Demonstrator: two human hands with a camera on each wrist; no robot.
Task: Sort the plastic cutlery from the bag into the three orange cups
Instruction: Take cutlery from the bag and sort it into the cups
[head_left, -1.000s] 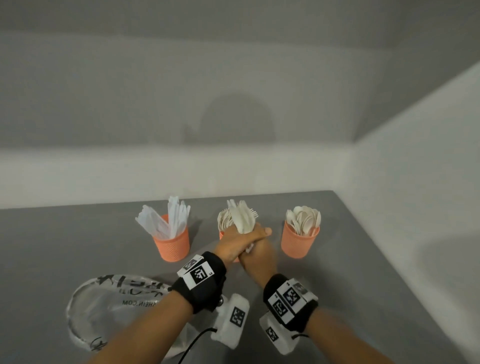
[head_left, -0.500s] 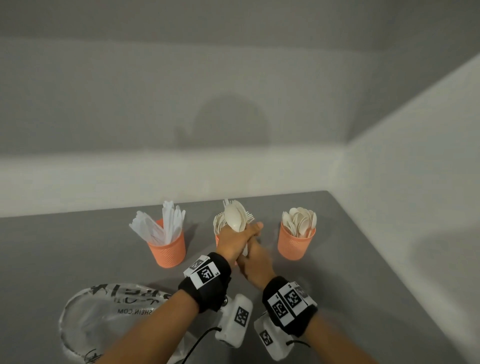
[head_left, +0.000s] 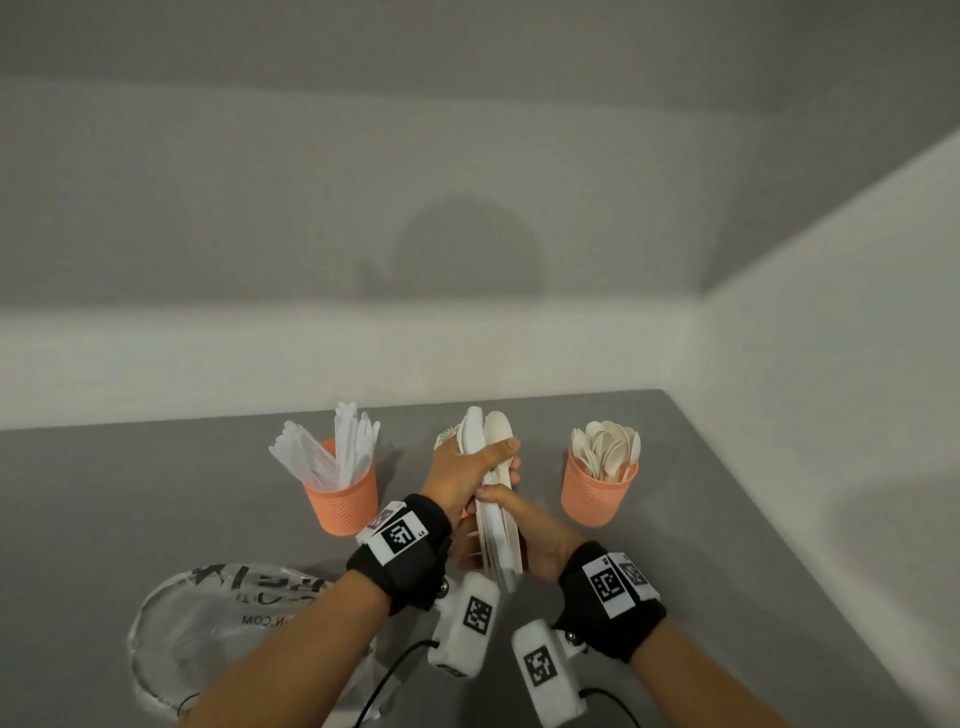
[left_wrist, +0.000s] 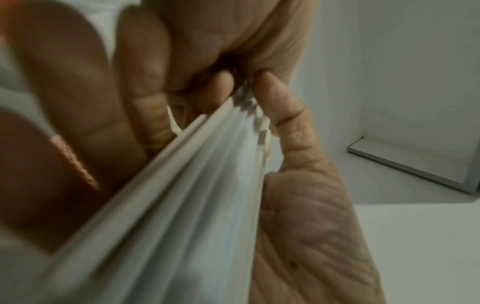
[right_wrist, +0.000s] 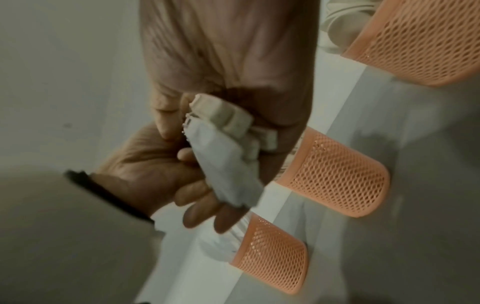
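Note:
Both hands hold one bundle of white plastic cutlery (head_left: 493, 499) upright in front of the middle cup. My left hand (head_left: 467, 467) grips its upper part, below a spoon bowl and a knife tip. My right hand (head_left: 530, 535) grips the handle ends (right_wrist: 228, 144). The left orange cup (head_left: 343, 493) holds knives and the right orange cup (head_left: 597, 493) holds spoons. The hands hide most of the middle cup (right_wrist: 335, 176), with fork tips (head_left: 445, 435) showing behind them. In the left wrist view the bundle (left_wrist: 194, 185) fills the frame between the fingers.
The clear printed plastic bag (head_left: 223, 623) lies flat on the grey table (head_left: 104, 519) at the near left. White walls close off the table at the back and on the right. The table's right part beyond the spoon cup is bare.
The bundle has come up and toward me from the middle cup. My right hand has slid down to the handle ends, so more of the bundle shows between the hands.

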